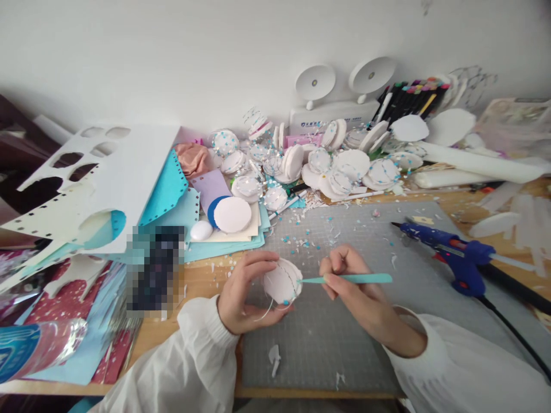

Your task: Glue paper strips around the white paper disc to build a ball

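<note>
Between the thumb and fingers of my left hand [253, 292] is a round white disc [280, 282], held above the grey cutting mat [327, 338]. A thin beaded strand crosses the disc, with small blue bits at its edge, and a loose white thread loops below. My right hand [350, 284] pinches turquoise tweezers [370, 279]. The tweezer tips meet the right edge of the disc; whether they grip a blue bit there I cannot tell.
A blue glue gun [447, 246] lies at the right, its cord running forward. Decorated white discs [293, 163] pile up along the wall. Cut paper sheets [159, 195] and a plastic bottle [38, 347] occupy the left. White and blue scraps dot the mat.
</note>
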Motion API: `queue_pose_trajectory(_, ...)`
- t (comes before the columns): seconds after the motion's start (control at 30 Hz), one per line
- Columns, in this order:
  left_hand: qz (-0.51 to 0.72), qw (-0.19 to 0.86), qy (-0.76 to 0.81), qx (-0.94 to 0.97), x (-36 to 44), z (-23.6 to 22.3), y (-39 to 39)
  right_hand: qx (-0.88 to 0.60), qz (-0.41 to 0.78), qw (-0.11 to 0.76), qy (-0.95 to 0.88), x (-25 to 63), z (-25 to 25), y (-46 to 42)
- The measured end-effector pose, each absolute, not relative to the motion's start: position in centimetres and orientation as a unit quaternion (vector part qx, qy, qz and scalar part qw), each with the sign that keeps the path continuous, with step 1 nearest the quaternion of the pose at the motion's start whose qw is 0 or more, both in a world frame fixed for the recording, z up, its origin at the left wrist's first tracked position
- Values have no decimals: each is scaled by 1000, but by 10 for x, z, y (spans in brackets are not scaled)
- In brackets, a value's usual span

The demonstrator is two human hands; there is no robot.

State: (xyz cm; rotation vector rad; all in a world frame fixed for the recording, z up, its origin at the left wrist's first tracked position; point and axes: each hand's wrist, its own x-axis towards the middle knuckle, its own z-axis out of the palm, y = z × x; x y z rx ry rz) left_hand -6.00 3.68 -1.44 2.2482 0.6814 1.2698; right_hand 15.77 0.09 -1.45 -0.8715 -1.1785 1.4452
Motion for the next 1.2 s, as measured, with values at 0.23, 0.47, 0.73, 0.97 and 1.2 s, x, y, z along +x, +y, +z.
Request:
queue_pose_trajectory(0.23, 458, 255, 257, 812, -63, -21, 35, -347, 610, 509, -499, 158, -13, 5)
queue_pose_trajectory(0.47, 463, 270, 246, 808, -64, -23, 38, -340, 621, 519, -479, 156, -14, 6)
queue_pose_trajectory(0.73, 291, 244, 325, 866, -69, -29, 49, -424, 611, 580, -331, 164, -22, 31)
queue_pose_trajectory(0.97, 273, 194, 331, 882, -68, -29, 53, -429, 619, 566, -336, 166, -28, 38)
queue_pose_trajectory(1.2, 314, 189, 297, 882, -68, -21, 50, -425, 623, 567, -332, 167, -31, 38)
